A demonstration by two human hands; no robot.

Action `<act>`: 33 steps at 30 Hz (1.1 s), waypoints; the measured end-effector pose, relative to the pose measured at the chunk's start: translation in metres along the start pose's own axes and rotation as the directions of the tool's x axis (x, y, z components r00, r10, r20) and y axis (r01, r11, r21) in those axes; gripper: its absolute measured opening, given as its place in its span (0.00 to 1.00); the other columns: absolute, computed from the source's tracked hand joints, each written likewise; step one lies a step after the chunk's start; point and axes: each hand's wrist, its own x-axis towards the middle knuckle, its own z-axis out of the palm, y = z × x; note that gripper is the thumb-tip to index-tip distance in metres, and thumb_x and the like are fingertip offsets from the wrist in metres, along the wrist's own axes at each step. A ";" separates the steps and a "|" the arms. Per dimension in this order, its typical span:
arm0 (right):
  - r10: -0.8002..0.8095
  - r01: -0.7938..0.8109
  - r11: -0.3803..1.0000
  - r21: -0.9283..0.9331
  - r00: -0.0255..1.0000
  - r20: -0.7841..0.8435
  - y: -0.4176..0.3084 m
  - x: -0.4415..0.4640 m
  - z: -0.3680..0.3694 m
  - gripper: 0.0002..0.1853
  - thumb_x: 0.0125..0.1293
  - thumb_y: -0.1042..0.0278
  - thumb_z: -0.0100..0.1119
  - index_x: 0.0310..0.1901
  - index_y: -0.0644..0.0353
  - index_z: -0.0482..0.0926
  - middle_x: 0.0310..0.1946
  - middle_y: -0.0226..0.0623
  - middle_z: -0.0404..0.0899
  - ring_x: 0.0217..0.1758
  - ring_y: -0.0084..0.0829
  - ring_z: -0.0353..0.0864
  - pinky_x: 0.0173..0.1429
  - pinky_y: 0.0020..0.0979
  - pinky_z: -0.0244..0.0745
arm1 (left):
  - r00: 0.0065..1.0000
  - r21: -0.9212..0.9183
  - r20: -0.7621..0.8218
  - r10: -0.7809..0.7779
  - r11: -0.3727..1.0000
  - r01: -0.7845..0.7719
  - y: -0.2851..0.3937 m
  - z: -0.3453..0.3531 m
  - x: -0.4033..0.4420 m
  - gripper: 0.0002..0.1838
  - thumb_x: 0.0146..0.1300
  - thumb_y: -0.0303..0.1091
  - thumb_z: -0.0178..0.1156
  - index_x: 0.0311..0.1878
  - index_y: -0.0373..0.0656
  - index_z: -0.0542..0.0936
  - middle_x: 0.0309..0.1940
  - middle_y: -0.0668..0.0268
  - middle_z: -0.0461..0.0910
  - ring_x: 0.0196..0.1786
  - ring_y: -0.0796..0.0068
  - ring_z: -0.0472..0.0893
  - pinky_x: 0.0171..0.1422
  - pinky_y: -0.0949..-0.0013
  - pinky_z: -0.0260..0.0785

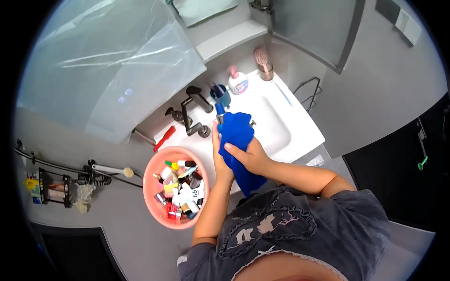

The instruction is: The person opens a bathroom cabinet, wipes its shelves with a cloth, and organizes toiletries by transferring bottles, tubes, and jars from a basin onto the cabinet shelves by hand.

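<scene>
A bright blue cloth [236, 133] is bunched between my two hands over the front of the white sink [276, 126]. My right hand [248, 153] presses on the cloth from the right with its fingers wrapped round it. On the other side, my left hand [220, 159] grips the cloth together with a bottle-like item [220, 112], whose blue and silver top sticks out above. The cloth hides the rest of that item. A lower end of the cloth hangs down toward my shirt.
A pink basin [149, 189] full of small bottles stands at the left. Behind the hands are a black faucet [199, 99], a blue cup [221, 96], a pump bottle [239, 83] and a glass holding a pink brush [261, 57]. An open cabinet door [314, 28] hangs above.
</scene>
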 end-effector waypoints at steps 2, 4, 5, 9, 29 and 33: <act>0.176 -0.174 0.978 0.116 0.984 -0.003 -0.019 0.016 -0.003 0.17 0.64 0.65 0.57 0.52 0.63 0.73 0.45 0.34 0.77 0.48 0.24 0.75 0.55 0.28 0.68 | 0.999 -0.132 -0.004 0.054 0.990 -0.054 -0.022 -0.003 0.000 0.36 0.68 0.43 0.48 0.73 0.43 0.45 0.64 0.56 0.61 0.63 0.67 0.67 0.66 0.65 0.61; 0.118 -0.118 0.992 0.045 0.993 0.004 -0.020 0.014 -0.005 0.17 0.64 0.65 0.57 0.51 0.63 0.74 0.45 0.34 0.78 0.48 0.24 0.75 0.54 0.28 0.69 | 0.992 -0.170 -0.040 0.121 0.977 -0.126 -0.018 0.003 0.001 0.36 0.68 0.43 0.48 0.73 0.43 0.45 0.64 0.56 0.61 0.63 0.66 0.67 0.66 0.65 0.61; 0.073 -0.072 0.997 -0.026 0.997 0.021 -0.019 0.011 -0.005 0.16 0.64 0.65 0.57 0.51 0.64 0.74 0.45 0.35 0.78 0.48 0.25 0.75 0.54 0.28 0.69 | 0.981 -0.207 -0.087 0.175 0.960 -0.190 -0.017 0.009 0.002 0.36 0.68 0.43 0.48 0.73 0.43 0.44 0.64 0.56 0.61 0.62 0.65 0.68 0.66 0.64 0.61; 0.038 -0.034 0.996 -0.082 0.998 0.044 -0.010 -0.015 -0.015 0.18 0.64 0.62 0.57 0.53 0.61 0.73 0.46 0.40 0.78 0.48 0.31 0.77 0.53 0.30 0.70 | 0.984 -0.533 -0.147 0.096 0.831 -0.161 -0.006 0.029 0.005 0.35 0.70 0.46 0.44 0.73 0.48 0.41 0.61 0.56 0.62 0.57 0.65 0.72 0.60 0.63 0.67; 0.450 -0.294 0.495 -0.818 0.892 -0.048 0.044 -0.042 -0.242 0.28 0.54 0.53 0.66 0.50 0.67 0.74 0.47 0.50 0.76 0.51 0.41 0.76 0.57 0.37 0.70 | 0.992 -0.112 0.006 0.123 0.986 -0.122 -0.050 0.109 0.042 0.42 0.62 0.35 0.60 0.71 0.34 0.45 0.48 0.60 0.69 0.45 0.74 0.72 0.52 0.71 0.66; 0.667 -0.080 -0.065 -0.995 0.738 -0.103 0.114 -0.061 -0.286 0.41 0.52 0.34 0.59 0.59 0.61 0.69 0.59 0.58 0.64 0.64 0.54 0.61 0.65 0.63 0.50 | 0.997 -0.080 0.003 0.077 0.994 -0.076 -0.070 0.116 0.036 0.37 0.62 0.35 0.60 0.68 0.34 0.53 0.45 0.63 0.69 0.43 0.77 0.71 0.48 0.74 0.67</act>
